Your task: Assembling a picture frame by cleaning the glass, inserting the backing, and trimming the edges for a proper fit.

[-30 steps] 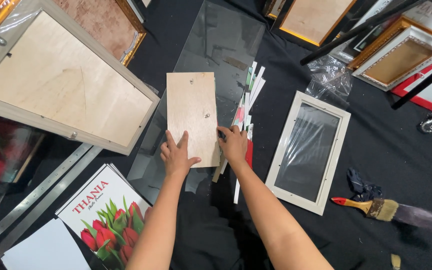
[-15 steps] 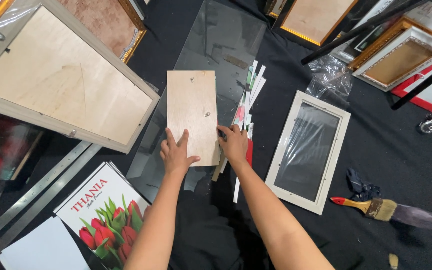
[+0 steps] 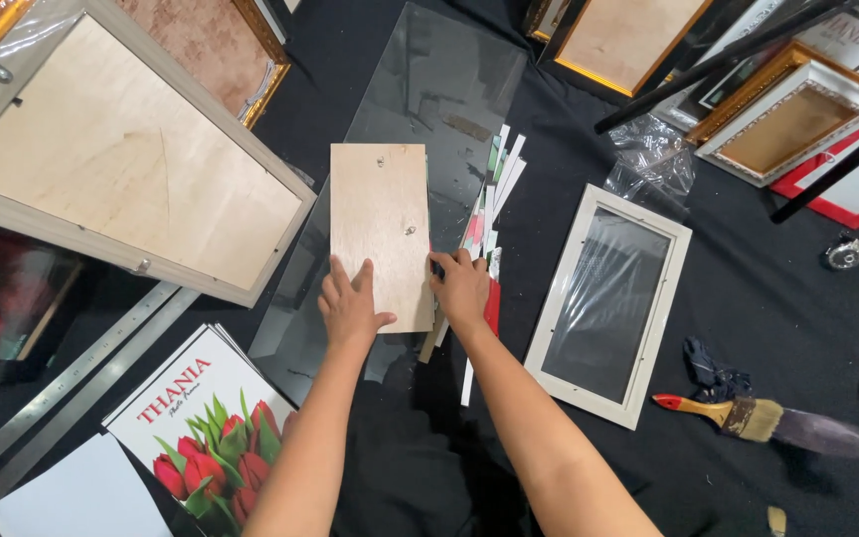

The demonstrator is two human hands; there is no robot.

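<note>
A small rectangular plywood backing board (image 3: pixel 380 219) lies on a large sheet of clear glass (image 3: pixel 439 89) spread over the black cloth. My left hand (image 3: pixel 350 306) presses flat on the board's near left corner, fingers spread. At the board's near right edge, my right hand (image 3: pixel 461 288) grips with curled fingers, over a fanned stack of printed pictures (image 3: pixel 489 199) poking out from under the board. An empty white picture frame (image 3: pixel 608 298) lies just right of my right hand.
A big grey frame with a plywood back (image 3: pixel 111 159) lies at the left, metal rulers (image 3: pixel 72 378) below it. A sheet printed with red tulips (image 3: pixel 201 428) sits near my left arm. A paintbrush (image 3: pixel 738 416) and several gold and red frames (image 3: pixel 787 119) lie at the right.
Nothing has visibly moved; both hands stay on the near end of the board.
</note>
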